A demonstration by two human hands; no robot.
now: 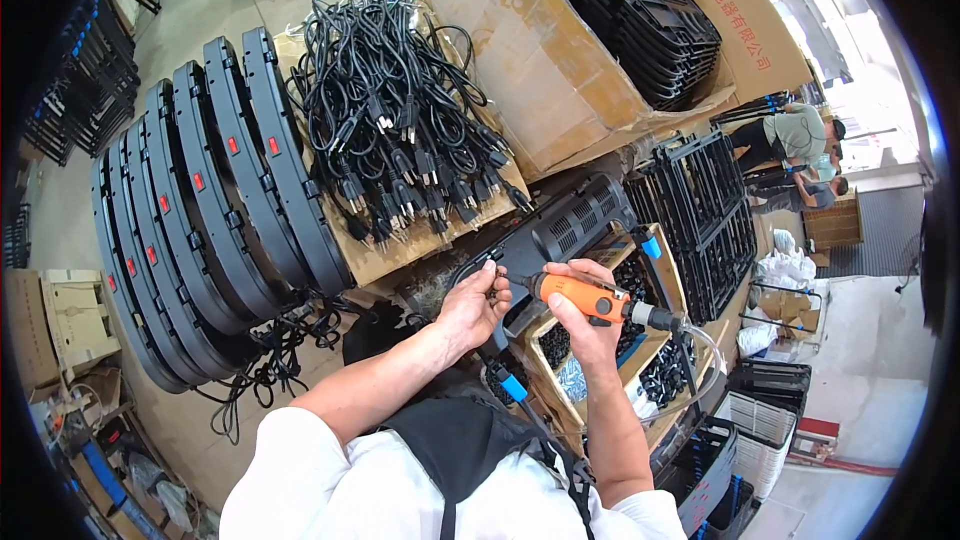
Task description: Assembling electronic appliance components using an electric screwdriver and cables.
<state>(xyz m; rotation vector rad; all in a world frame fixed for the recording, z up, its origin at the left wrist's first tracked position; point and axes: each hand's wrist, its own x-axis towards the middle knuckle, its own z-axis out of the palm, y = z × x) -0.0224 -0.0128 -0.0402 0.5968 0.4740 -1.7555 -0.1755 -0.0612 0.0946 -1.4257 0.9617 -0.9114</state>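
My right hand (592, 332) is wrapped round an orange power screwdriver (578, 297), held nearly level with its bit pointing left. A clear hose trails from the tool's rear end. Close to the bit, my left hand (472, 308) is closed in a pinch. Whatever lies between its fingertips is too small to make out. Just beyond both hands rests a long black housing (580, 225) with vent slots. Below the screwdriver, a wooden compartment box (545, 370) holds many small dark and silvery parts, partly hidden by my right hand and forearm.
Black power cords (385, 120) lie heaped on cardboard (385, 262). Left of them stands a row of curved black housings (225, 180) with red switches. A large carton (545, 60) of black parts is beyond. Black frames (700, 215) are stacked at right; people (800, 135) are farther off.
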